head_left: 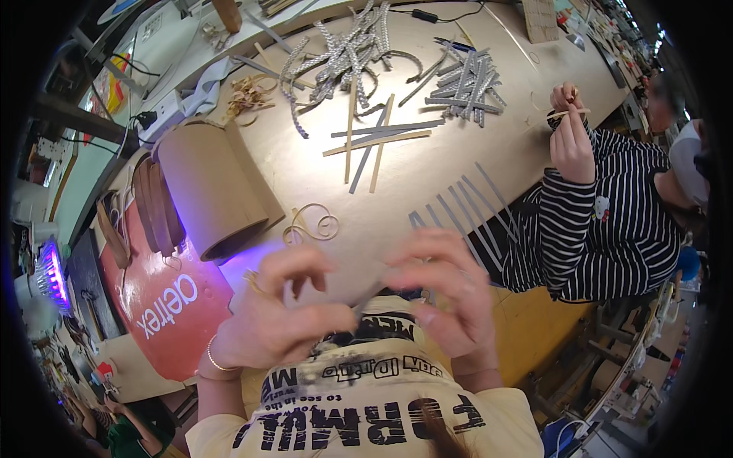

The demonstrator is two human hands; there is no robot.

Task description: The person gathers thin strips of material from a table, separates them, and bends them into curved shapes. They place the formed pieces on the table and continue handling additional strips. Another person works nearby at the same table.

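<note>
My left hand (286,305), with a thin bracelet at the wrist, is raised over my lap near the table edge, its fingers bent and smeared by motion. Facing it, my right hand (447,294) has its fingers curved and apart from the thumb. A narrow grey strip (368,298) shows between the hands, next to my left thumb tip; blur hides whether it is gripped. Beyond them on the table (458,164), several grey and tan strips (385,137) lie crossed. More grey strips (462,206) lie side by side at the right edge.
A brown cardboard roll (214,187) stands at left, near coiled tan strips (313,223) and a red panel (164,298). Silver braided pieces (343,53) and a grey braided pile (467,88) lie at the back. At right, a person in a striped top (611,221) holds a tan strip (569,114).
</note>
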